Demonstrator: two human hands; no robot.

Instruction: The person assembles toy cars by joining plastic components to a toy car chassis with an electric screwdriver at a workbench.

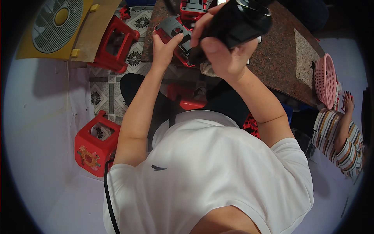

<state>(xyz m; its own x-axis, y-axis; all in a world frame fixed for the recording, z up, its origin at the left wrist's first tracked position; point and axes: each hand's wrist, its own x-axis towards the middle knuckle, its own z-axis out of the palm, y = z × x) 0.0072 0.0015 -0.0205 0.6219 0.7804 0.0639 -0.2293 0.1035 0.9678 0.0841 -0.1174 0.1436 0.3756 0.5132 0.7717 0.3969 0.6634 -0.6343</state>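
My left hand (163, 50) is closed on the near left side of a red and grey plastic casing (166, 28), with the thumb across its top. The casing lies tilted at the near left edge of the table. My right hand (230, 58) grips a thick black cylindrical power tool (239, 23), which looks like an electric screwdriver. Its narrow end slants down toward the casing's right part; the tip is hidden, so contact cannot be told. A second red and grey casing (193, 6) lies just beyond the first.
The speckled brown stone table (269, 58) spreads ahead, with a pink basket (325, 80) at its right end. Red stools (95, 144) stand on the left, near a yellow fan (58, 23). Another person's striped sleeve (337, 140) shows at the far right.
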